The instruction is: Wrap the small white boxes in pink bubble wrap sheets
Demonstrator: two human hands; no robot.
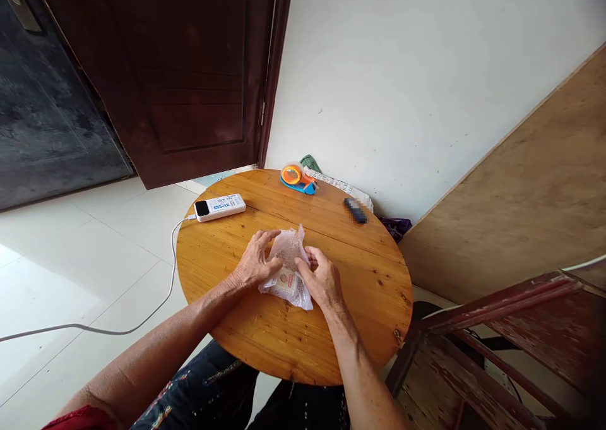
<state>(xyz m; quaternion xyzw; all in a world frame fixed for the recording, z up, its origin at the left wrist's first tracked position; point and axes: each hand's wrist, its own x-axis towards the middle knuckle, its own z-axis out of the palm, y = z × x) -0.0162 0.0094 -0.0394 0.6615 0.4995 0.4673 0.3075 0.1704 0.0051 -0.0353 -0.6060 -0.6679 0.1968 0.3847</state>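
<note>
A sheet or bag of clear bubble wrap [299,299] lies on the round wooden table [227,247], crumpled at its edges. Inside it, toward the near end, shows a small pale packet [286,280] with red print; its exact kind is hard to make out. My left hand [258,259] holds the wrap's left side, thumb on top and fingers curved along the far left edge. At the right edge, my right hand [322,278] pinches the wrap between thumb and fingers. Some fingertips are hidden by the plastic.
Near the far edge stands an orange and blue tape dispenser [298,177]. A white power bank [220,207], with a cable [173,272] running off left, lies at the table's left. A dark blurred object [355,210] rests at the right. A wooden chair [473,354] stands beside the table.
</note>
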